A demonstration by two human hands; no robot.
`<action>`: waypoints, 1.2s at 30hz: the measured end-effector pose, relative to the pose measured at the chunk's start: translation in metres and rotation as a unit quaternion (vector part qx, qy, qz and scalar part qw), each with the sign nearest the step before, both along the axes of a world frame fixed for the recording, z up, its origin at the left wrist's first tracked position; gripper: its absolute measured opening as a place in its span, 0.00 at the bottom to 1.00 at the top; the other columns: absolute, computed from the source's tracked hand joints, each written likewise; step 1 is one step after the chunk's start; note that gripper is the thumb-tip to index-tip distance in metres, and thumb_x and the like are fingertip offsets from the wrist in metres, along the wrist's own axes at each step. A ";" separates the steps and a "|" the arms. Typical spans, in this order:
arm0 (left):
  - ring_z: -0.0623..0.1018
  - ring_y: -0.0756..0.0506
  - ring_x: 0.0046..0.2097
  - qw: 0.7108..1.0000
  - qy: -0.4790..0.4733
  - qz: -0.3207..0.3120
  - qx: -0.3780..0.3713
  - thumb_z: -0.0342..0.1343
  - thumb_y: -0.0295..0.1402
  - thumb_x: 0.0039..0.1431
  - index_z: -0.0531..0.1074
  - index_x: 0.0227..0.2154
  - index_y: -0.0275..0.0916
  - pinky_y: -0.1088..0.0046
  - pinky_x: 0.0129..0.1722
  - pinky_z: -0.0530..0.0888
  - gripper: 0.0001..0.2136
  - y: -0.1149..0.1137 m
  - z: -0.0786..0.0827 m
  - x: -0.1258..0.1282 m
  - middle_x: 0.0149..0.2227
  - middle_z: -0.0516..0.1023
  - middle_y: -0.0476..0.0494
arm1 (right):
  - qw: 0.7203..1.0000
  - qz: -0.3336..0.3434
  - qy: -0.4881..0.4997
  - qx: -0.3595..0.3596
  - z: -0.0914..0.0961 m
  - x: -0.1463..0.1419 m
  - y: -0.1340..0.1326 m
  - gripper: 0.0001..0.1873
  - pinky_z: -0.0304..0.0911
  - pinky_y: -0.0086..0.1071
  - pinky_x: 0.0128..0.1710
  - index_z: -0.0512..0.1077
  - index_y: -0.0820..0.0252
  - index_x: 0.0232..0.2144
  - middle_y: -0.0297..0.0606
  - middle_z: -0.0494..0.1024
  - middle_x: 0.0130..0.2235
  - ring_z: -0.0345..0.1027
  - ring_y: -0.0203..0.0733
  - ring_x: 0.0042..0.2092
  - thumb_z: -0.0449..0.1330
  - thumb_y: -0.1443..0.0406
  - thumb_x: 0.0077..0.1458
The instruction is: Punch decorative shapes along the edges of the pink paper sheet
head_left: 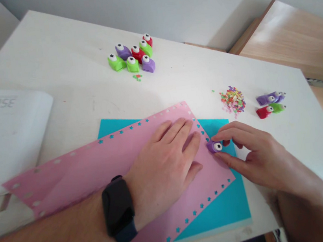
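A pink sheet of paper (pixel 110 165) lies tilted over a blue sheet (pixel 212 214), with small punched shapes along its edges. My left hand (pixel 166 160) rests flat on the pink sheet, fingers stretched out, a dark watch on the wrist. At the sheet's right edge, my right hand (pixel 251 150) pinches a small purple craft punch (pixel 214 146) between thumb and fingers. The punch has a white button with a dark shape on it and sits on the edge of the paper, just below several punched holes. The part of the edge under the punch is hidden.
Several green, purple and red punches (pixel 132 64) stand together at the back. More punches (pixel 265 112) lie at the right, near a pile of colourful paper cutouts (pixel 233 100). A white device (pixel 11 133) stands at the left. Wooden boards (pixel 290 36) are beyond the table's right side.
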State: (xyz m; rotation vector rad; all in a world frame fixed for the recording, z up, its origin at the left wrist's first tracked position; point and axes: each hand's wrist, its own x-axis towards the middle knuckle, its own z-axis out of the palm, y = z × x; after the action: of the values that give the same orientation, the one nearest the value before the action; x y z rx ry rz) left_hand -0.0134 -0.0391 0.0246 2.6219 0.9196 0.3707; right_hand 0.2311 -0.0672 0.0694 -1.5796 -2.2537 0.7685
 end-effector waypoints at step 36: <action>0.61 0.33 0.72 1.000 -0.011 -0.028 0.008 0.51 0.42 0.73 0.67 0.65 0.33 0.48 0.73 0.57 0.25 0.001 0.004 0.000 0.69 0.66 0.30 | 0.989 0.086 0.010 0.118 0.008 -0.002 -0.009 0.08 0.66 0.37 0.34 0.80 0.61 0.32 0.41 0.78 0.32 0.70 0.41 0.35 0.61 0.71 0.61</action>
State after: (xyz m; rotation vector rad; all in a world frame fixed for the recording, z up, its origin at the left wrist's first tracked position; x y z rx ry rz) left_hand -0.0136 -0.0380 0.0290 2.6475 0.8376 0.3924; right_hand 0.2286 -0.0759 0.0776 -1.2789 -2.3879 0.5294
